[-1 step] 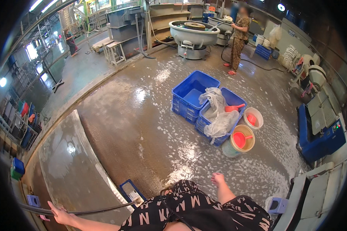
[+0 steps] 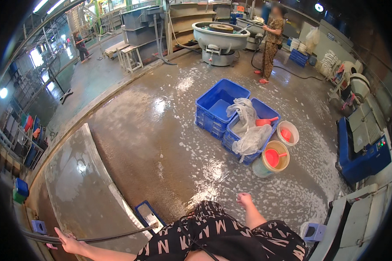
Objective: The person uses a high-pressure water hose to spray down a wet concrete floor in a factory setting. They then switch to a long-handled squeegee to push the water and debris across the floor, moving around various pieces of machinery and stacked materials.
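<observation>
At the lower left, my left hand (image 2: 72, 244) is closed around a dark hose (image 2: 111, 239). The hose runs across in front of my body and off toward the left rim. My right hand (image 2: 245, 200) hangs over the wet floor with loosely curled fingers, and nothing shows in it. Beyond that hand stands a tan bucket (image 2: 258, 168) with a red scoop (image 2: 272, 158) inside. A small blue tray (image 2: 144, 212) lies on the floor close to my body, partly covered by my clothing.
Blue crates (image 2: 211, 119) with clear plastic sheeting (image 2: 249, 143) stand mid-floor beside a white bucket (image 2: 293, 141). Foam spots the wet floor. A ledge (image 2: 102, 172) runs along the left. Farther off, a person (image 2: 272, 43) holds a hose near a round grey tub (image 2: 224, 41). Machines line the right.
The view has shifted very slightly, and my right hand sits a touch higher and further left. My left hand keeps its hold on the hose.
</observation>
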Available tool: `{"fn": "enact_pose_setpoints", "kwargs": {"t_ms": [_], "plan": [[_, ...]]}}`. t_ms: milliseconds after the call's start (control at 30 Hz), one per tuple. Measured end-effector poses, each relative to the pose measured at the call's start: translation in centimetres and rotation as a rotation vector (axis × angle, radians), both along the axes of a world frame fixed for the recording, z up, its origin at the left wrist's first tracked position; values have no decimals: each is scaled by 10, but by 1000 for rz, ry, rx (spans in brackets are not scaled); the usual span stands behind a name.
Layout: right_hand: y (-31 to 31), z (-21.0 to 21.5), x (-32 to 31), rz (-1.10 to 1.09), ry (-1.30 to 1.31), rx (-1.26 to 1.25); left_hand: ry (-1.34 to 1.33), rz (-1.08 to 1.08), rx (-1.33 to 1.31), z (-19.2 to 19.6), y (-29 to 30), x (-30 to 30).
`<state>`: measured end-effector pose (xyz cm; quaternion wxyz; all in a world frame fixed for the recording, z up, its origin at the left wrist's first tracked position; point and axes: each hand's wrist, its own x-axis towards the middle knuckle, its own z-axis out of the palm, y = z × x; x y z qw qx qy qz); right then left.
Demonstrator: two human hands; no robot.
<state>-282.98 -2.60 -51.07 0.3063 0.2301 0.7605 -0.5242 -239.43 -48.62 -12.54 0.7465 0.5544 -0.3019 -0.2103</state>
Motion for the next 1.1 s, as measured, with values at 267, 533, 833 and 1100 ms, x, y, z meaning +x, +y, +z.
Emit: {"fn": "enact_pose_setpoints", "kwargs": {"t_ms": [267,533,833,1100], "plan": [[-80,-59,-60,354,-239,190,-1,54,-77,-11,-75,-77],[-189,-70,-223,30,-375,122,-178,212,-101,0,-199,-199],[-430,21,-436,280,76,-80,-362,388,-96,1,-299,-301],[-512,-48,-473,685,140,206,-322,315,-77,-15,-448,-420]]}}
